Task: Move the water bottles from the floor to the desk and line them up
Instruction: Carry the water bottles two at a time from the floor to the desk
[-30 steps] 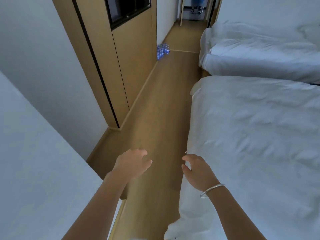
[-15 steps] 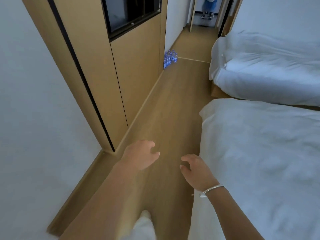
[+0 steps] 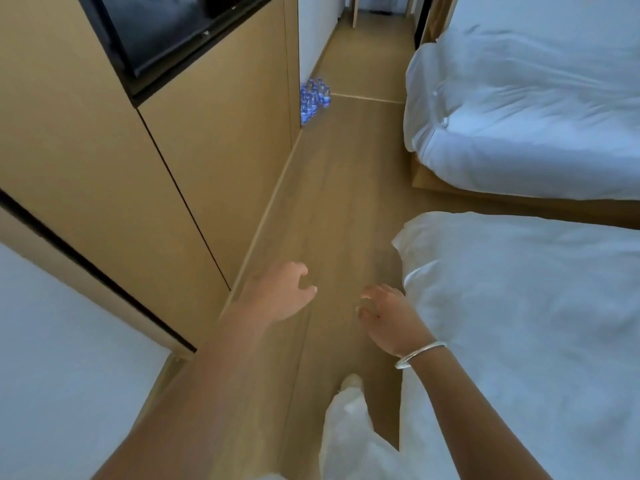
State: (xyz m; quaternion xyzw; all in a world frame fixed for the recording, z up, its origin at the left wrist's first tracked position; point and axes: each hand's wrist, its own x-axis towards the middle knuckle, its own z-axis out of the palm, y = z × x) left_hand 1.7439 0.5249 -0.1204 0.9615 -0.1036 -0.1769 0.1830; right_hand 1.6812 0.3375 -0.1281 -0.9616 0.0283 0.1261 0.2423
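progress: early, nothing moved yet as far as visible; no bottle on any desk surface in view
water bottles (image 3: pixel 314 98): clustered on the wood floor (image 3: pixel 332 209) at the far end of the aisle, tight against the corner of the wooden cabinet (image 3: pixel 194 140), well apart from both hands
bottle axis: upright, long axis vertical, caps up; exact count unclear, too small
left hand (image 3: pixel 280 292): empty, fingers loosely curled, held out over the floor
right hand (image 3: pixel 388 313): empty, fingers loosely spread, just beside the near bed (image 3: pixel 519 323); bangle (image 3: pixel 419 355) on wrist
desk: not identifiable in this view
left to do: reach the bottles, pick up, carry back, line up, all of it judging by this view
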